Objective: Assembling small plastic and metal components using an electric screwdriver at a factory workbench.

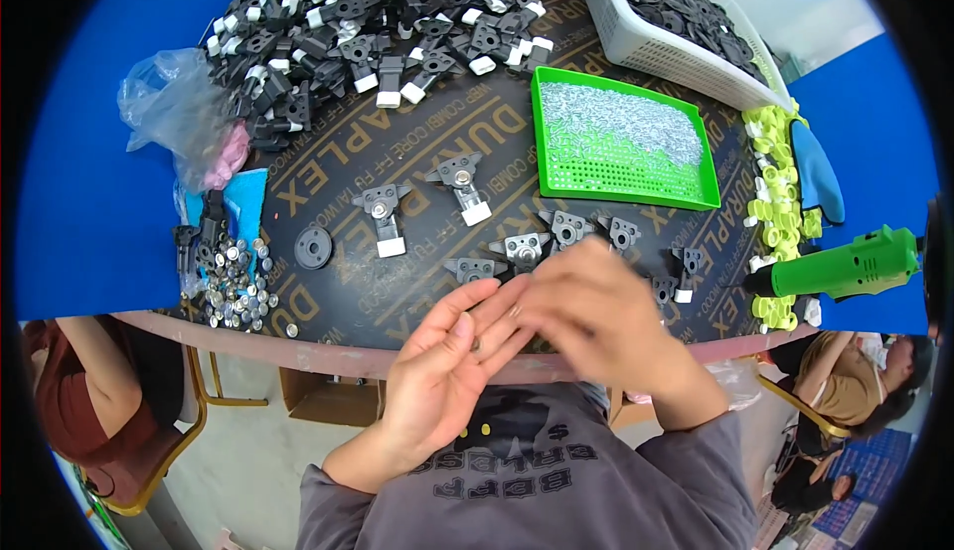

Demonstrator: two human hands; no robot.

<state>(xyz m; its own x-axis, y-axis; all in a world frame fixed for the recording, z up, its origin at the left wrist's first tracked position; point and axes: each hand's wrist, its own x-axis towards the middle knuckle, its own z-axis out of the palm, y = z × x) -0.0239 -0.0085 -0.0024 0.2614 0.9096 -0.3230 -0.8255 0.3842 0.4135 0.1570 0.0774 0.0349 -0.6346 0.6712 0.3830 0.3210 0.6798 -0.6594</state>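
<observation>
My left hand (447, 361) is palm up at the table's near edge, fingers stretched out. Something small and dark shows on it, too small to name. Directly over its fingertips is my right hand (596, 316), smeared by motion; whether it pinches anything cannot be made out. Just beyond my hands lie several black plastic parts, among them one with a metal disc (524, 249) and a winged one (569, 230), partly covered. Farther left, two black parts with white ends, one nearer (381, 214) and one farther (461, 184), each carry a round metal piece.
A heap of black-and-white parts (368, 23) fills the back. A green tray (545, 167) holds screws; a white basket (636, 48) holds black pieces. Metal caps (238, 287) and a black disc (313, 248) lie left; yellow-green clips (775, 182) and a green power tool (845, 267) right. People sit nearby.
</observation>
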